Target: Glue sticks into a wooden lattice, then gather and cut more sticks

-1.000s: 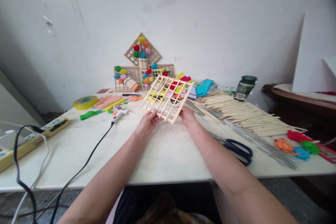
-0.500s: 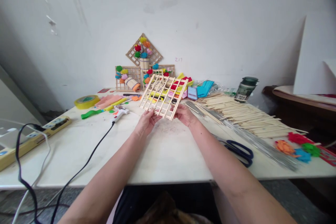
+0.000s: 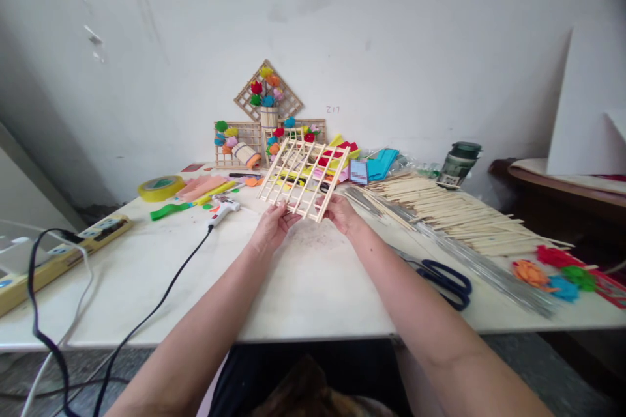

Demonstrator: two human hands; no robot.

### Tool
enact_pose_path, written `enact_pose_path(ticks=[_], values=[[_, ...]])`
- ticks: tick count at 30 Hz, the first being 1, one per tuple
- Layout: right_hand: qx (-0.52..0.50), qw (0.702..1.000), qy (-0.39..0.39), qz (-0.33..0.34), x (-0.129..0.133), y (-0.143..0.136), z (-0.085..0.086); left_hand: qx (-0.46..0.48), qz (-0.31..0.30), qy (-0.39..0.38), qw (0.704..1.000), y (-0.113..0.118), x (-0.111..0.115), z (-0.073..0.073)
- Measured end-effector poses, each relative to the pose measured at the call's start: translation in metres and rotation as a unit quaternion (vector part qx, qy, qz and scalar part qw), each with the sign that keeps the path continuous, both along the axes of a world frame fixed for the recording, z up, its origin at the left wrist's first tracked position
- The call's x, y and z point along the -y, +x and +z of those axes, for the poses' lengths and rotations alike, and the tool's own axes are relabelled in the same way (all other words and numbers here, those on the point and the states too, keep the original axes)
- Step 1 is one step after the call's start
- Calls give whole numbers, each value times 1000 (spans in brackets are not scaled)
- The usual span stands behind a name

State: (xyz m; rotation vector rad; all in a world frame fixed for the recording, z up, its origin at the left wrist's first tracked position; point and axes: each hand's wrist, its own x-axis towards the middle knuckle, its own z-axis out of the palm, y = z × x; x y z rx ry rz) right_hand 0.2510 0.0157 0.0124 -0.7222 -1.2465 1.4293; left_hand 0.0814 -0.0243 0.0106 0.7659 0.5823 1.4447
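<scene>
A lattice of pale wooden sticks [image 3: 299, 187] is held up, tilted, above the middle of the table. My left hand [image 3: 276, 225] is closed on its lower edge, near the left. On the lower right corner my right hand [image 3: 338, 212] has its fingers closed. Behind the lattice, partly seen through its gaps, lie sheets of coloured paper or felt. To the left of my left hand rests a white glue gun [image 3: 225, 209] with a black cord. Dark-handled scissors [image 3: 444, 279] lie by my right forearm.
Finished lattices with coloured flowers [image 3: 268, 94] lean against the wall. Many loose wooden sticks [image 3: 454, 212] and a bundle of grey wires [image 3: 482, 267] cover the right side. Yellow tape [image 3: 160, 187], a power strip [image 3: 92, 241] and a dark green jar [image 3: 458, 165] stand around.
</scene>
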Motion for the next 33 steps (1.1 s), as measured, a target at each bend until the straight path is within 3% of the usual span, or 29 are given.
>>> enact_pose_path(ticks=[4, 7, 11, 15, 21, 26, 30, 33], values=[[168, 979, -24, -109, -8, 0, -8, 3, 8, 5, 1000, 0, 1, 1], [176, 970, -45, -162, -12, 3, -11, 0, 6, 9, 1000, 0, 2, 2], [47, 996, -17, -70, -11, 6, -7, -2, 5, 11, 1000, 0, 2, 2], [-31, 999, -11, 30, -4, 3, -1, -9, 4, 7, 1000, 0, 1, 1], [-48, 998, -39, -19, 0, -3, 2, -17, -9, 7, 1000, 1, 0, -3], [-6, 997, 21, -71, 0, -3, 2, -13, -1, 0, 1000, 1, -1, -3], [28, 996, 67, -44, -1, 0, -1, -11, 9, -5, 1000, 1, 1, 0], [121, 989, 85, -12, -5, 4, -8, -10, 12, -4, 1000, 1, 2, 2]])
